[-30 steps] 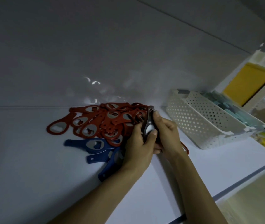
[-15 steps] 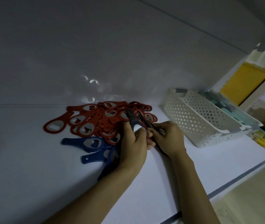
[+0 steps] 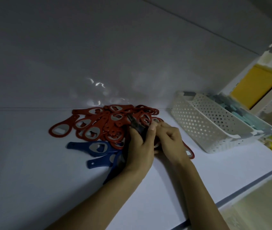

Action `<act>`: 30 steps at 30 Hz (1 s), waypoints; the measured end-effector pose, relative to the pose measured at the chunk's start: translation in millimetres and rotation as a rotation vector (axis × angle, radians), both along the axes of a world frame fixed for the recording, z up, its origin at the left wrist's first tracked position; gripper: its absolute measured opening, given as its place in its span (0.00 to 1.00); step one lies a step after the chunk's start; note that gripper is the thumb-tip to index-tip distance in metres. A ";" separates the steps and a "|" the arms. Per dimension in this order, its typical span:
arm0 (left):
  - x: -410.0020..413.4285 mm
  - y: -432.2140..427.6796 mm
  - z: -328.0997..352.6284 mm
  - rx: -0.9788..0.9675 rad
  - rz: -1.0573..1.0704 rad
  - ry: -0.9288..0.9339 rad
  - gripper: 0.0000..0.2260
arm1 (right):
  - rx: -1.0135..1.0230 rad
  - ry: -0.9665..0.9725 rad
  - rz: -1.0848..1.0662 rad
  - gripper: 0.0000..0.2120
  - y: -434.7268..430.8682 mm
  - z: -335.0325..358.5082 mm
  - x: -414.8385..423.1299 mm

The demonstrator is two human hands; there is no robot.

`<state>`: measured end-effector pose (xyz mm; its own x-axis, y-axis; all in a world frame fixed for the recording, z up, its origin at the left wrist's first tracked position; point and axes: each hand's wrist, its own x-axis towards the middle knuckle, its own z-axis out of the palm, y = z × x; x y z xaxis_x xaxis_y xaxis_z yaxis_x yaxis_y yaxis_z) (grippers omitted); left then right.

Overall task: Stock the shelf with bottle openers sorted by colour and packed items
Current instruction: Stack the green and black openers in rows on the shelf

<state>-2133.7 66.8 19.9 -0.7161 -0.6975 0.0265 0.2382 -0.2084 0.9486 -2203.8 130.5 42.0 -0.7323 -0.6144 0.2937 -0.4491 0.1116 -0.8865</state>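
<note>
Opener (image 3: 135, 125) tipped, left hand (image 3: 140, 149), right hand (image 3: 171, 140) gripping

White basket (image 3: 198, 123), patterned throughout with round holes; pale teal items (image 3: 235, 107) inside. Left of the basket: red openers (image 3: 108, 123) with silver insets, blue openers (image 3: 97, 147) likewise, one dark grey opener (image 3: 136, 126). Under the basket: white shelf (image 3: 32, 163). Right of the basket: yellow pack (image 3: 254, 87).

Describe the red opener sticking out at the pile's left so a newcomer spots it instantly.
On the white shelf, left of the perforated basket, a heap of red openers lies behind a few blue ones. The target opener is at the heap's far left: its round head lies alone on bare shelf, while the others overlap.
</note>
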 end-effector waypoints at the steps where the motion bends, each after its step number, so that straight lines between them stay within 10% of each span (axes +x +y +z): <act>1: -0.5 -0.3 -1.0 0.009 0.000 -0.005 0.11 | -0.032 -0.084 -0.045 0.12 2.5 2.1 -1.9; 6: 3.8 0.9 1.0 0.050 -0.062 0.037 0.05 | -0.121 0.024 -0.559 0.14 30.7 0.0 -24.7; 12: 6.5 2.1 4.7 0.054 -0.051 0.084 0.09 | 0.689 0.296 -0.534 0.13 29.3 -20.5 -37.5; 30: 7.5 3.2 2.8 -0.043 -0.127 0.027 0.08 | 0.416 0.371 -0.703 0.10 38.4 4.9 -18.2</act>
